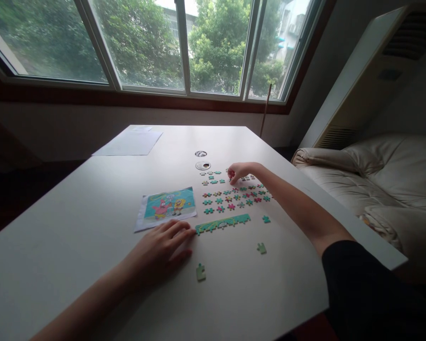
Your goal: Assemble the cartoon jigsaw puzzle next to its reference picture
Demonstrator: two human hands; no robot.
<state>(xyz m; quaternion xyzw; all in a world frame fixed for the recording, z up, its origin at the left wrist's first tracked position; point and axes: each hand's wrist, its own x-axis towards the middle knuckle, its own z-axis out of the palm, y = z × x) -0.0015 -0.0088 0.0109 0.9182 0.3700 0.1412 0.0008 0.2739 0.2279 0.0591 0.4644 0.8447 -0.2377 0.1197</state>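
Observation:
My left hand point(168, 246) lies flat on the white table, fingers stretched toward the left end of a joined strip of jigsaw puzzle point(223, 223). Beside its fingertips is a printed reference picture point(168, 206) with cartoon figures on teal. Farther off, my right hand point(238, 172) reaches down among rows of loose puzzle pieces point(230, 207), its fingers pinched together; what they hold, if anything, is hidden. Single pieces lie apart: a pale green puzzle piece point(200, 273) near me, a green piece point(261, 248) and a teal piece point(266, 219) right of the strip.
Two round table inserts point(203, 166) lie beyond the pieces. White paper sheets point(129, 143) rest at the table's far left corner. A cream sofa point(386, 184) stands right of the table point(92, 222); a window point(184, 47) is behind it.

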